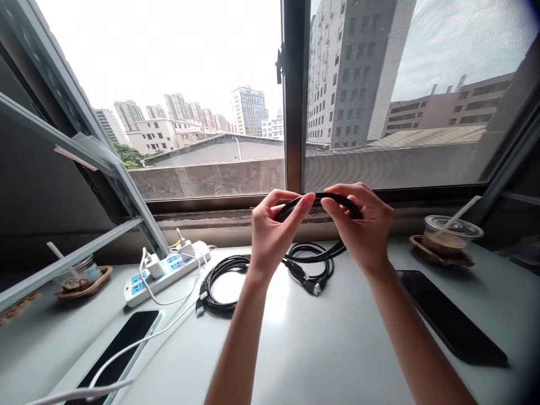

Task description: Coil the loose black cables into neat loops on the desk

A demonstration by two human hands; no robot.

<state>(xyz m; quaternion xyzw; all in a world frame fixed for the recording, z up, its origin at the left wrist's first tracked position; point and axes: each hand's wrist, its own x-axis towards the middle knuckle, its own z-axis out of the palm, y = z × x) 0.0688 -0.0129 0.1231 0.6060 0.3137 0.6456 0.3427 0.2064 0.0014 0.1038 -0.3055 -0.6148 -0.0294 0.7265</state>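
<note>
Between my two hands, raised above the table near the window, is a bundle of black cable [319,198]. My left hand [274,225] pinches its left part between thumb and fingers. On the other side my right hand [365,222] grips the right part the same way. Black strands run down from the bundle towards a loose loop on the table, where black connectors [310,283] lie. A coiled black cable [215,306] rests beside my left forearm, partly hidden by it. Whether the held cable joins the loop below, I cannot tell.
A white power strip [171,269] with plugged-in chargers stands at the left, its white cord crossing a phone [122,349]. Another black phone [453,318] lies by my right forearm. Lidded drink cups stand at right [449,236] and left [86,270]. A metal frame [126,191] slants at left.
</note>
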